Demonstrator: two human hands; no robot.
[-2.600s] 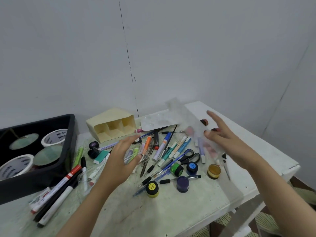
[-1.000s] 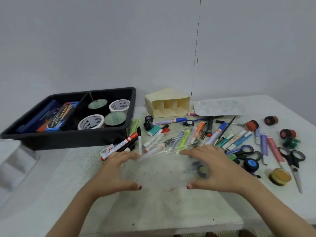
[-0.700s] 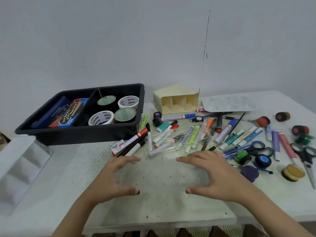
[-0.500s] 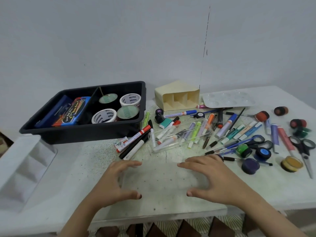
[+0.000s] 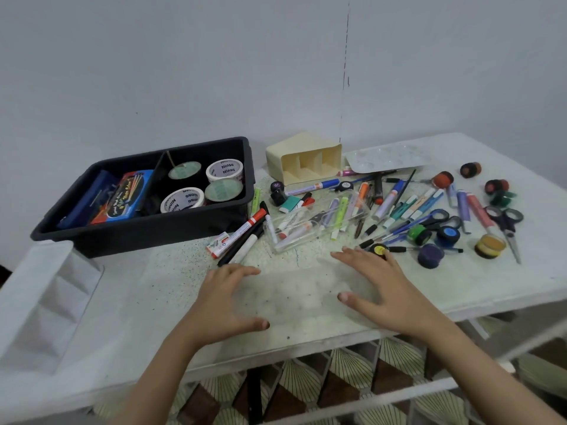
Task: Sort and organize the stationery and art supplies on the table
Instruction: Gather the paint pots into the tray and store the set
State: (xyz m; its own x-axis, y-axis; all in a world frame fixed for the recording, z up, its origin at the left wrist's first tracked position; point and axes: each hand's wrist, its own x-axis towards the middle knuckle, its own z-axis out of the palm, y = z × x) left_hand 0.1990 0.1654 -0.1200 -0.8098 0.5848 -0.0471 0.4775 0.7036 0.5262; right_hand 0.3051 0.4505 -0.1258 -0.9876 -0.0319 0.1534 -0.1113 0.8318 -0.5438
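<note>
Head camera: the left hand (image 5: 225,302) and the right hand (image 5: 383,289) bracket the two ends of a clear tray (image 5: 294,299) lying near the front edge of the desk (image 5: 153,289). Each hand is spread wide, thumb on the near side and fingers on the far side, lightly gripping the tray. The tray's outline is faint against the speckled surface.

Just beyond the right fingertips sits a yellow-lidded paint pot (image 5: 379,250), almost touching them. Beyond the left fingers lie a few red and black markers (image 5: 242,234). Behind them a clear pen case (image 5: 306,233) holds several pens.

Further right, loose pens, paint pots (image 5: 430,256) and scissors (image 5: 506,222) are scattered over the desk. At the back stand a cream organiser (image 5: 303,161) tipped on its side and a white palette (image 5: 386,156). To the back left, a black bin (image 5: 147,231) holds tape rolls (image 5: 182,199) and boxed supplies. A white divided tray (image 5: 46,302) lies at the far left.
</note>
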